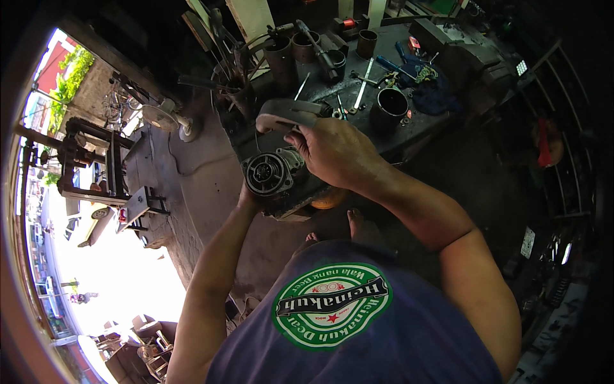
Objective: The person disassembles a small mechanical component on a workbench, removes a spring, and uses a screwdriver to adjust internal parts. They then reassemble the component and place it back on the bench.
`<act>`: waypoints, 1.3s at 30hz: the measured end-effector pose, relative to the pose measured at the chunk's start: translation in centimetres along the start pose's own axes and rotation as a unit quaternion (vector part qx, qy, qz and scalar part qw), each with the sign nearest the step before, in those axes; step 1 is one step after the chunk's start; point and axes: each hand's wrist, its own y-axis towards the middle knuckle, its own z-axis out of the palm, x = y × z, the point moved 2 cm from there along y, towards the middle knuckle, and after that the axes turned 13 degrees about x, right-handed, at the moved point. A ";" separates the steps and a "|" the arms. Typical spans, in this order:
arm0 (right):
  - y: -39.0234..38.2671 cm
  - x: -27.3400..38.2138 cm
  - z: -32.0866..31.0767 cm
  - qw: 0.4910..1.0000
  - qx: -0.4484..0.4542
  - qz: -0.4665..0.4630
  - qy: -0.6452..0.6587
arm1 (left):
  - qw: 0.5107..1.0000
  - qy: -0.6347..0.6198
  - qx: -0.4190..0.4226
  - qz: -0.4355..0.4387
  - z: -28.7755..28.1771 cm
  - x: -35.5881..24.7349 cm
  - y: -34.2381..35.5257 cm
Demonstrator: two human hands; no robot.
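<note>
My right hand (339, 150) is closed on a thick, curved grey piece (284, 114) whose exact kind I cannot make out. Its bent end hangs over a round motor-like metal housing (265, 174), which has concentric rings on its face and lugs at the side. That housing sits tilted up toward me at the workbench's near left corner. Against its lower left side is my left hand (248, 197), gripping it, with most of the fingers hidden behind the metal. A small gap shows between the curved piece and the housing.
The dark workbench (300, 144) carries a black cup (390, 105), a steel ruler (364, 83), screwdrivers (393, 66), a dark rag (435, 89) and several tool-filled cans (238, 96). A fan (163, 116) stands left, near a metal press frame (96, 160). My bare feet (355, 221) are below the bench.
</note>
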 end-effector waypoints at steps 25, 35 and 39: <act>1.8 -1.5 2.0 0.986 0.097 0.026 -0.130 | 0.968 0.250 0.019 -0.031 0.1 -0.2 -0.4; 1.6 -0.7 2.4 0.983 0.123 0.038 -0.128 | 0.993 0.116 0.019 -0.016 0.4 -1.0 -0.4; 1.6 -1.0 1.4 0.992 0.053 0.020 -0.111 | 0.994 0.091 0.048 -0.030 1.1 -1.7 0.3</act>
